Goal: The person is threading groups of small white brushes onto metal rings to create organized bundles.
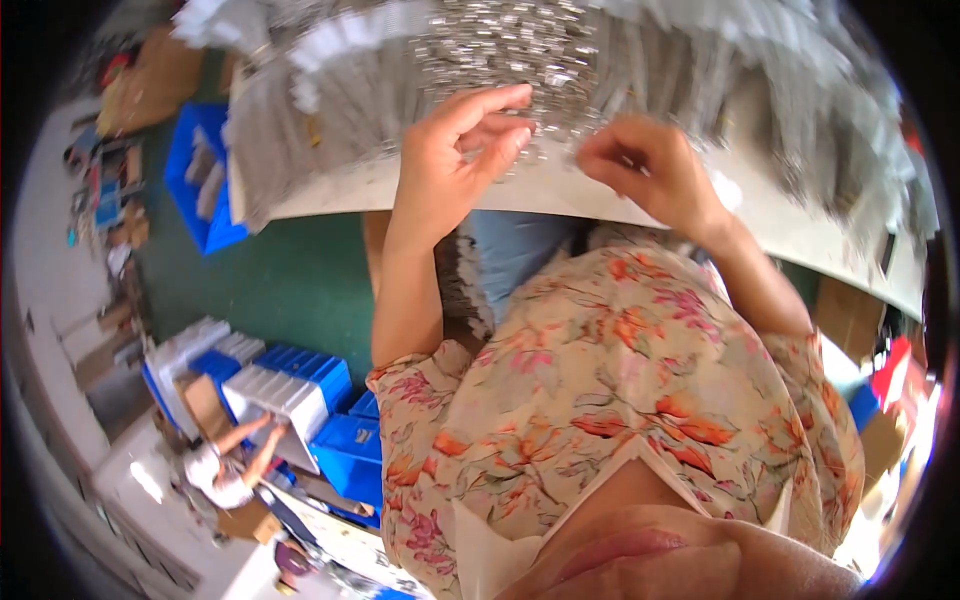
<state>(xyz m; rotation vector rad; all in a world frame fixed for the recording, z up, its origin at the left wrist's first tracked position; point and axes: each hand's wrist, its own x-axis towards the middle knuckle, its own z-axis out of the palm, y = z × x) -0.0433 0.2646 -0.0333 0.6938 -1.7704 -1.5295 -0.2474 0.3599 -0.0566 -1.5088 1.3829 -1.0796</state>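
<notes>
My left hand (455, 150) hovers over the near edge of a white table (330, 195). Its thumb and forefinger are apart, and nothing shows between them. Just beyond it lies a heap of small shiny silver metal pieces (505, 45); a few loose ones are scattered by my fingertips. To the right, my right hand (650, 170) is curled with its fingers drawn together, slightly blurred. Whatever its fingertips may hold cannot be made out. Bundles of thin grey strands with white ends (340, 120) lie left of the heap, and similar grey bundles (720, 80) lie to its right.
A blue bin (205, 180) with pale items stands by the table's left end. Blue and white crates (300, 385) are stacked on the green floor (270, 280) at lower left. Another person (225, 475) reaches into one of them. Cardboard (850, 320) stands at the right.
</notes>
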